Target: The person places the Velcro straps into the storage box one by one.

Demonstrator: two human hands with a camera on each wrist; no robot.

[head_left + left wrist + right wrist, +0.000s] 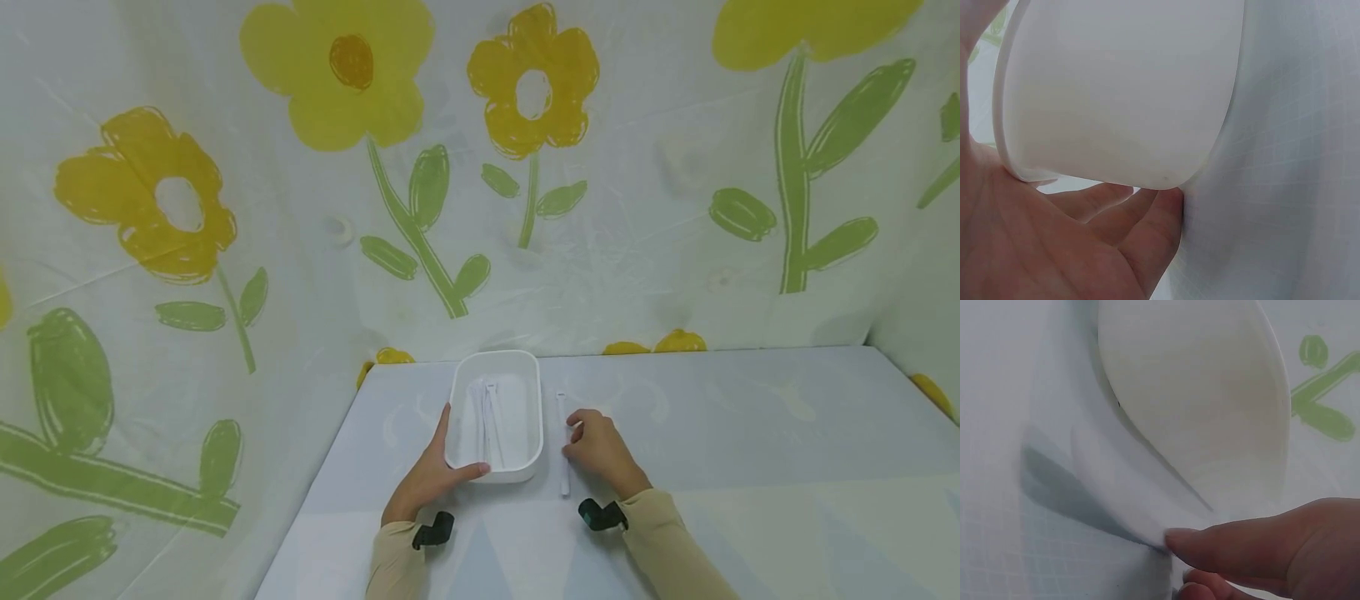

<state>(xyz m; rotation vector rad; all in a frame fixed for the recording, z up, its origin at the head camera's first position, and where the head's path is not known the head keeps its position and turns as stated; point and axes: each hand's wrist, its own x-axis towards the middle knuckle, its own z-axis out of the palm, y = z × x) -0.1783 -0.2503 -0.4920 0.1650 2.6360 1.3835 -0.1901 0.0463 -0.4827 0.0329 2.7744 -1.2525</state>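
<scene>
A white rectangular tub (537,454) with rounded corners stands on the table. Several thin white strips (491,425) lie lengthwise inside it. My left hand (431,479) holds the tub at its near left corner, thumb over the front rim and fingers against the left side, as the tub wall (1122,94) in the left wrist view also shows. Just right of the tub, my right hand (600,450) pinches another long white strip (564,479) between thumb and fingers. In the right wrist view this strip (1116,494) casts a shadow on the table.
The table (750,433) has a pale cover and extends well to the right of the hands. A white curtain (637,275) printed with yellow flowers hangs behind it and along both sides. A black wrist camera (600,515) sits on each sleeve.
</scene>
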